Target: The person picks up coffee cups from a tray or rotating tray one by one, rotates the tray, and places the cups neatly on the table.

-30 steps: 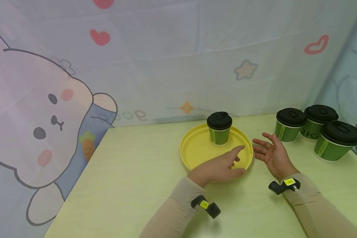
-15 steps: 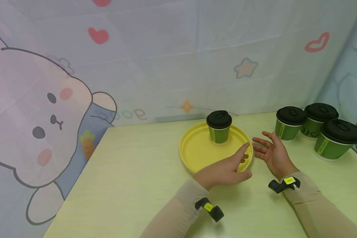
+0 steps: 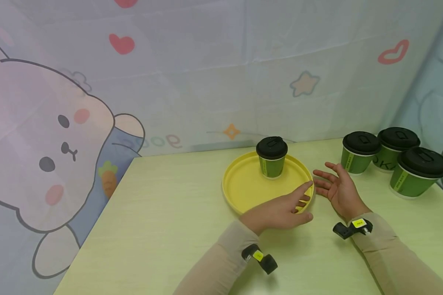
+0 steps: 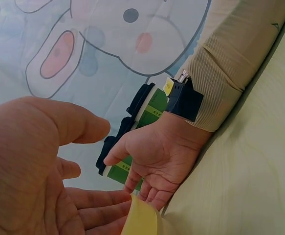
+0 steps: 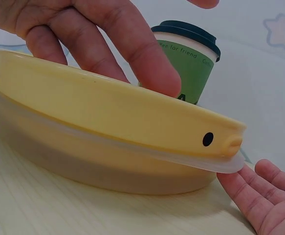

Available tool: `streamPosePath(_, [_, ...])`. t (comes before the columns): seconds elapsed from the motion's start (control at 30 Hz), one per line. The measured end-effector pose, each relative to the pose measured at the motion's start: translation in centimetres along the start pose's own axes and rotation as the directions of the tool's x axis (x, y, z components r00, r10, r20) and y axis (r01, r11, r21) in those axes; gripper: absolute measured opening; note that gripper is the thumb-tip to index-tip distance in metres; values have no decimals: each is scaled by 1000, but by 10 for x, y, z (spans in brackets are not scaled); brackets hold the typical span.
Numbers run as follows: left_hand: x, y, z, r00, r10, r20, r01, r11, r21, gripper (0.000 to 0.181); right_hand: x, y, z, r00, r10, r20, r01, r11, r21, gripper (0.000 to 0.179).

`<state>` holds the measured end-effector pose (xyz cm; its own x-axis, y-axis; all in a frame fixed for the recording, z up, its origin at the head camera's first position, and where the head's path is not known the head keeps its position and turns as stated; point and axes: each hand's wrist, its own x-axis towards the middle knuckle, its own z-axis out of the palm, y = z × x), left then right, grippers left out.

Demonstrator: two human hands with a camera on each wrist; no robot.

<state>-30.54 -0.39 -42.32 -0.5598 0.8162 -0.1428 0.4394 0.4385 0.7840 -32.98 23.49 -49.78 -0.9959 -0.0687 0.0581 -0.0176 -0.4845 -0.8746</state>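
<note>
A round yellow tray (image 3: 240,188) lies on the table and bears one green paper cup (image 3: 272,166) with a black lid near its back. My left hand (image 3: 277,213) reaches across the tray's front right, fingers extended over the rim. In the right wrist view, the left fingers (image 5: 147,63) dip behind the tray's near wall, beside the cup. Palm turned toward the tray, my right hand (image 3: 341,194) is at its right edge with relaxed fingers. Its fingertips come right up to the tray's lower edge in the right wrist view. Neither hand grips anything.
Beyond my right hand stand three more lidded green cups: one nearest the hand (image 3: 358,157), one behind (image 3: 389,155), and a wider one (image 3: 413,180) at the right. A printed cloth (image 3: 192,82) hangs along the table's back edge.
My left hand has shifted slightly right along the tray toward its right rim, mostly in the first half second. The right hand, the tray and the cups have stayed in place.
</note>
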Motion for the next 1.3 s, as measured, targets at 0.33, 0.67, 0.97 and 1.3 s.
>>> streamPosePath(0.33, [-2,0,-6,999,-31,-44,33,998,49,73,1,0,0,1000,-2,4,2,1000,4,35])
streamPosePath(0.67, [-9,-2,-19,999,-44,-15,45,994,103,62,1,-1,1,1000,-2,2,2,1000,-1,35])
streamPosePath(0.97, [-14,-5,-28,997,-64,50,58,992,114,59,0,0,-1,1000,-11,14,11,1000,-3,37])
streamPosePath(1.3, [-20,-5,-35,992,-93,85,81,987,137,58,0,1,-1,1000,-16,23,16,1000,-10,38])
